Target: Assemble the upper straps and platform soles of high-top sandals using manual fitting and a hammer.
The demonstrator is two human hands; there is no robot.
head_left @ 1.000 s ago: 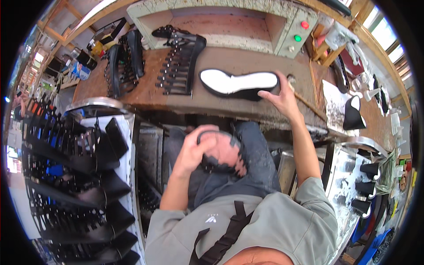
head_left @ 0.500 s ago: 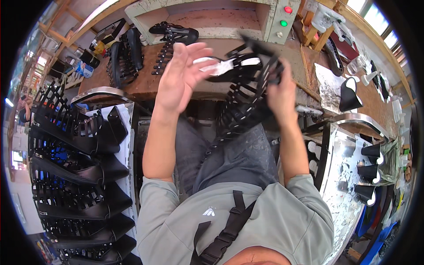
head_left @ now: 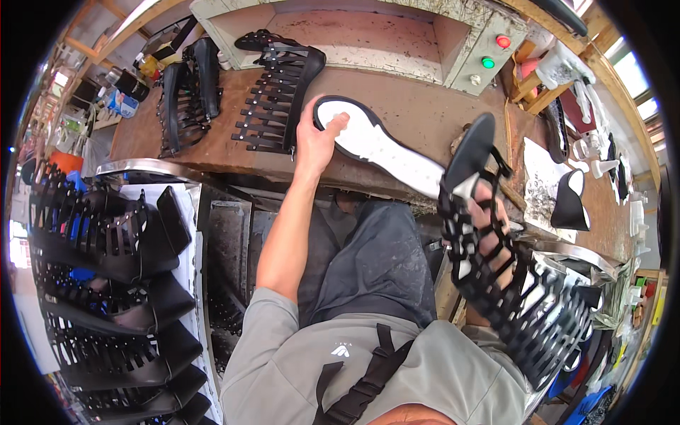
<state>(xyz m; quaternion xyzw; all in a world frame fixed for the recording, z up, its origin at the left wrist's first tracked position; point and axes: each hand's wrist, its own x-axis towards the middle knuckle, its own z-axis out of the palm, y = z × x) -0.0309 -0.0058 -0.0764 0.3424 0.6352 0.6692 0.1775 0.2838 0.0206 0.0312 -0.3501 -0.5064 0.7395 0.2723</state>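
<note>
My left hand grips the wide end of a shoe sole, its thumb lying on the white face. The sole has a black rim and slants over the bench's front edge, its narrow end pointing at my right hand. At the right, my right hand is closed around a tall black strappy sandal, partly hidden behind its straps. The sandal's smooth black bottom tips upward near the sole's narrow end. Its long caged shaft hangs down to the right, blurred by motion.
Another strappy upper and a pair of black ones lie on the brown bench. A box-like machine with red and green buttons stands behind. Black wedge sandals fill the left rack. A black wedge piece rests at the right.
My left hand, spread open in the air before, now holds the white-faced sole. My right hand has carried the strappy sandal to the right and lower, and the sandal has swung around.
</note>
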